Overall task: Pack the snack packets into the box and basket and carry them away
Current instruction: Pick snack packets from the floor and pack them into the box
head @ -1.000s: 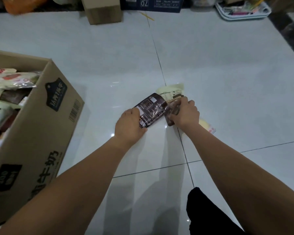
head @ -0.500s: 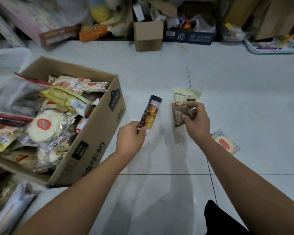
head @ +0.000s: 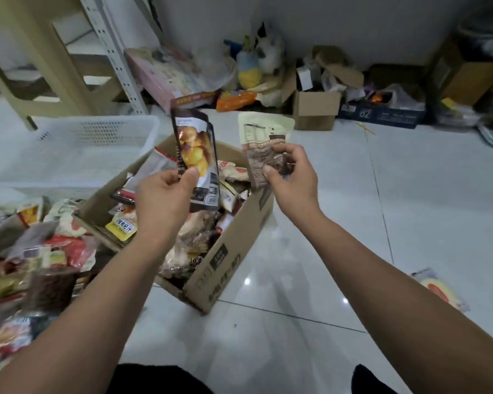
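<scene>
Above the open cardboard box (head: 234,260) (already heaped with packets), the left hand (head: 165,200) pinches a dark bun packet (head: 195,155) upright, the right hand (head: 292,177) pinches a cream-and-brown packet (head: 264,137) beside it, and the white basket (head: 77,149) sits beyond.

L hand (head: 165,200) & R hand (head: 292,177) each pinch a snack packet upright above cardboard box (head: 234,251).
</scene>
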